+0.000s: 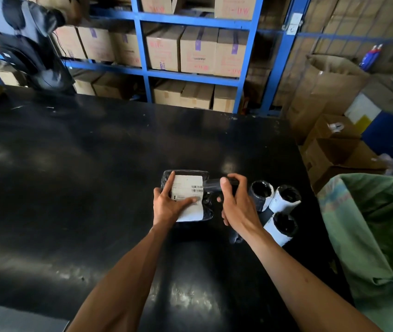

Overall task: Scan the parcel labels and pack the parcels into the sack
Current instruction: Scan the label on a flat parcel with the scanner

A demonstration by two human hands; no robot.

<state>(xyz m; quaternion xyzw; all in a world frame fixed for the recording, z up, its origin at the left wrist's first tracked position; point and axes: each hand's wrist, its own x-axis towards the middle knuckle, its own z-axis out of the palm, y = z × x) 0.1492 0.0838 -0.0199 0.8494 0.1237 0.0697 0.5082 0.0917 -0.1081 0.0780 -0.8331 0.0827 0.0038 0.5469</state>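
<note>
A storeroom of blue racking (142, 44) stacked with cardboard cartons (197, 52) backs a broad, glossy black surface (70, 188), and all the work sits toward that surface's right edge. There the right hand (235, 202) has its grip closed round a dark handheld scanner (217, 183), thumb laid over the top and fingers curled about the body, the scanner's nose pointing left. Immediately to the left of that nose lies the parcel (185, 195), a black plastic-wrapped packet face up on the surface with its white label (187, 188) uppermost; the barcode sits on the label's right side, the side nearest the scanner, so the reading line runs leftward from the grip across the label. The left hand (169, 202) steadies the parcel with straight fingers pressed flat, forefinger along the label's left margin and thumb across its lower part; it does not clasp it. To the right of the scanner hand, three rolled parcels (284, 197) in black wrap with white labels lie close together near the right edge. Beyond that edge hangs the open green sack (370, 224), on the right hand's side, so that hand is probably the nearer one for dropping the parcel in. At the far left corner a second person (22, 39) stands by the racking.
</note>
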